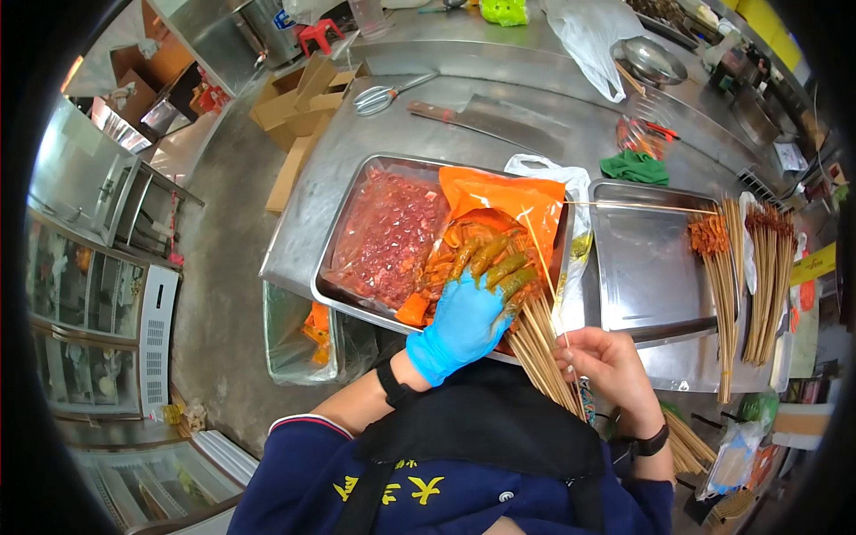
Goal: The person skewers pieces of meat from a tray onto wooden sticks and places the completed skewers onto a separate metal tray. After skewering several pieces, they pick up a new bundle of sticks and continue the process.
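Already few skewers done on rt tray; lots meat to go. L hand grip spread on marinated bits, R hand pinches stick.

A single view, from a camera worn on the person's head, faces forward and steeply down over their own chest onto the bench. It sits close: the steel tray fills the centre, the left hand over its near edge, the right hand pinching a skewer just right of it. The wide lens bends everything far from the tray.
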The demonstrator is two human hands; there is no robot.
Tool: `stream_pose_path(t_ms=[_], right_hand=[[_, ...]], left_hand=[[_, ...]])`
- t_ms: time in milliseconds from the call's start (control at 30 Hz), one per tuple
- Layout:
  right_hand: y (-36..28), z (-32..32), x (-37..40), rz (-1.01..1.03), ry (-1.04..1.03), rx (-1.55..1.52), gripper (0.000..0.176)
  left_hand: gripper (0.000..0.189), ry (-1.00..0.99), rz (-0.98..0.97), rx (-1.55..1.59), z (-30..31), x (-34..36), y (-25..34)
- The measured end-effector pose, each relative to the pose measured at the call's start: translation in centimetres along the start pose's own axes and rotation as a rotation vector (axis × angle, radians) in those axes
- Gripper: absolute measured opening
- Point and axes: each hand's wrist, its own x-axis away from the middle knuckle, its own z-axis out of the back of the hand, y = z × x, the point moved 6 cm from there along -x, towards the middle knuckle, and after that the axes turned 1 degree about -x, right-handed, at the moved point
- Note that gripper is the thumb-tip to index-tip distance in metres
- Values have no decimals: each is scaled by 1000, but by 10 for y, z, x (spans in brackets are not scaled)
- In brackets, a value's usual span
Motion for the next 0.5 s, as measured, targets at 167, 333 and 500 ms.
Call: stream_pose_path(t_ms=[167, 333, 500], right_hand=[[-13, 5, -3, -186, -154, -60, 17], [-97, -10, -23, 211, -118, -61, 20], [-167, 53, -31, 565, 356, 754, 20]], left_hand=[[38, -182, 26, 46, -17, 5, -13], [36, -11, -134, 28, -3, 0, 3], [35, 2, -203, 24, 8, 1, 7]])
